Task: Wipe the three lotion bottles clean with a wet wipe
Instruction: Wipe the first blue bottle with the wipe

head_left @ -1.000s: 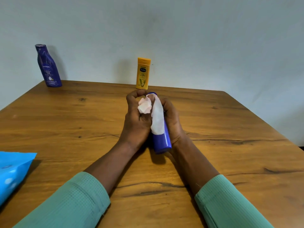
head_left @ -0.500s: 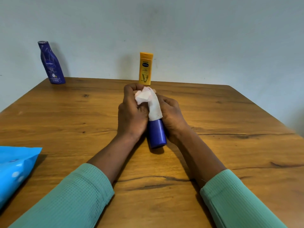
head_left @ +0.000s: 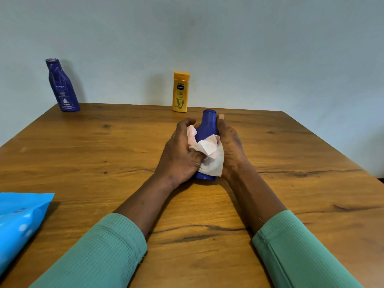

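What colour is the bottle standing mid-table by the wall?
Yellow: the bottle bears a dark oval logo; head view shows it best.

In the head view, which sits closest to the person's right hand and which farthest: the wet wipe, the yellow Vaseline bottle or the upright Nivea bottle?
1. The wet wipe: touching the right hand, draped over the blue bottle it holds.
2. The yellow Vaseline bottle: standing just beyond, at the back edge of the table.
3. The Nivea bottle: back-left corner, farthest.
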Demonstrator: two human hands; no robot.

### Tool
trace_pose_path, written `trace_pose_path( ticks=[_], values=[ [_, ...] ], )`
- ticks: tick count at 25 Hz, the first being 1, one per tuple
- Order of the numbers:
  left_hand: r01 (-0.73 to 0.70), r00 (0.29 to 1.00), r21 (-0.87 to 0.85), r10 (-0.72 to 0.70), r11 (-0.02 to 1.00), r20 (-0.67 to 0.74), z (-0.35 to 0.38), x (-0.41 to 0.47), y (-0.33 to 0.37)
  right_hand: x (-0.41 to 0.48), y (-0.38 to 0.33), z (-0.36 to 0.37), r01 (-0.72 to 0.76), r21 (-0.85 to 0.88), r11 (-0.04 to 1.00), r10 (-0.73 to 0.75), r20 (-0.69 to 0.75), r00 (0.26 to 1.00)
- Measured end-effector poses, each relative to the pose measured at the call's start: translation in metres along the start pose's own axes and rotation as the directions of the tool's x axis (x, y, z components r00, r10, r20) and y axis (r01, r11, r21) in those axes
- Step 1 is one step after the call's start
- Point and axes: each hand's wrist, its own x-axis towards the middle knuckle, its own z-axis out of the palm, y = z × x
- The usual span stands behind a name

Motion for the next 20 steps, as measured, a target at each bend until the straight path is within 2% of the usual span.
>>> trace_pose_path(
  ticks=[4, 9, 12, 16, 18, 20],
  values=[
    [0.062, 0.994, -0.203, -0.079, 0.977, -0.078, -0.005, -0.001, 0.002, -0.007, -0.001, 0.004, 0.124, -0.091, 0.988, -0.107, 0.17, 0.98],
    [0.172, 0.972, -0.379, -0.219, 0.909, -0.083, -0.007, -0.001, 0.009, -0.021, -0.002, 0.012, 0.162, -0.218, 0.962, -0.118, 0.201, 0.972],
    [0.196, 0.98, -0.267, -0.198, 0.944, 0.02, -0.003, -0.004, 0.014, -0.021, -0.001, 0.014, 0.157, -0.196, 0.968, -0.142, 0.088, 0.986],
    [0.094, 0.989, 0.066, -0.101, 0.993, 0.106, 0.007, -0.009, 0.02, -0.004, 0.005, 0.004, 0.066, 0.061, 0.996, -0.054, -0.177, 0.983],
    [0.076, 0.988, 0.13, -0.092, 0.989, 0.12, 0.009, -0.01, 0.022, 0.004, 0.002, -0.002, 0.025, 0.178, 0.984, 0.024, -0.267, 0.963],
    [0.134, 0.979, 0.102, -0.148, 0.986, 0.138, 0.009, -0.01, 0.021, 0.009, -0.004, -0.009, 0.048, 0.204, 0.978, 0.018, -0.313, 0.95]
  ],
)
